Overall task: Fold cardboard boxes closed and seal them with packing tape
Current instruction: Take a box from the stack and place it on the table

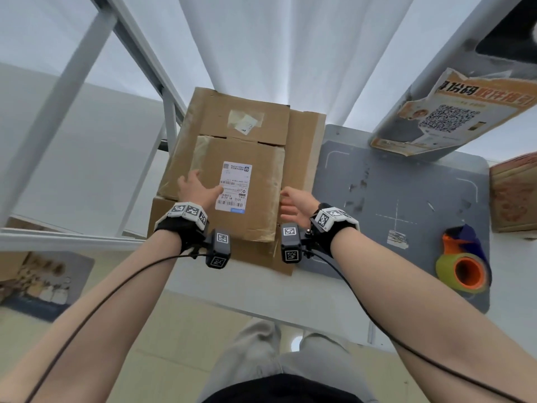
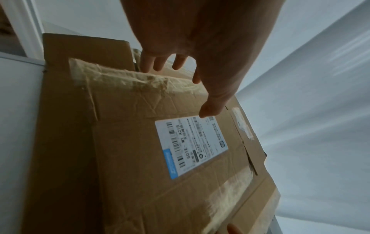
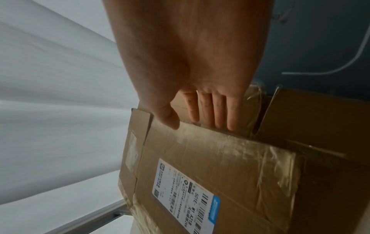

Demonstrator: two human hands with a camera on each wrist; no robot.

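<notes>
A worn brown cardboard box (image 1: 241, 126) with old tape and a white shipping label (image 1: 234, 186) lies at the left end of the table. My left hand (image 1: 197, 187) rests on the labelled top panel (image 2: 140, 142). Its fingers (image 2: 156, 61) are spread and reach over the panel's left taped edge, and the thumb sits by the label. My right hand (image 1: 290, 203) pinches the panel's right taped edge (image 3: 230, 145), thumb on top and fingers (image 3: 218, 110) against the underside. A roll of packing tape (image 1: 465, 271) with an orange core lies on the grey mat, right of both hands.
The grey mat (image 1: 406, 184) covers the table right of the box. Another cardboard box (image 1: 514, 193) stands at the far right edge. An orange poster with a QR code (image 1: 447, 112) hangs on a post behind. A white metal frame (image 1: 171, 117) stands just left of the box.
</notes>
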